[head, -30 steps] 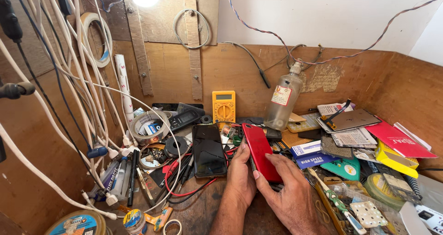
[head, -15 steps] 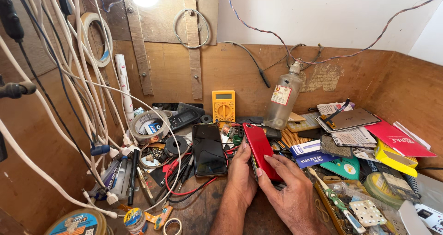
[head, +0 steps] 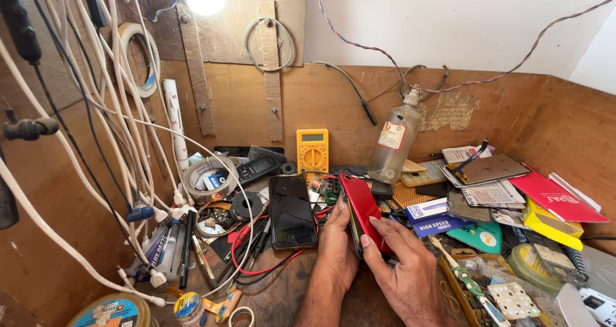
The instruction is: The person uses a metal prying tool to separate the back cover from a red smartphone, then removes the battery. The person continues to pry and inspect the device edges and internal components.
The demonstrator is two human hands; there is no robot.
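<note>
1. Left hand [head: 338,240] grasping the red phone [head: 362,211] along its left long edge, fingers curled against the side.
2. Right hand [head: 403,263] clamped on the phone's lower right edge, fingertips [head: 366,240] pressed at the seam.
3. Red phone held between both hands just above the desk [head: 282,295], tilted on edge, long axis running away from the body and slightly leftward, top end pointing at the yellow multimeter [head: 312,150].
4. Both hands about equally near; right hand lower on the phone, left higher.
5. Black phone [head: 292,210] flat on desk just left of left hand, not touching, long axis roughly parallel.
6. Clear bottle [head: 393,141] upright beyond, against the back board.
7. Versus earlier frames: same two-handed grip, phone held in much the same place and tilt; surrounding clutter unmoved.
</note>
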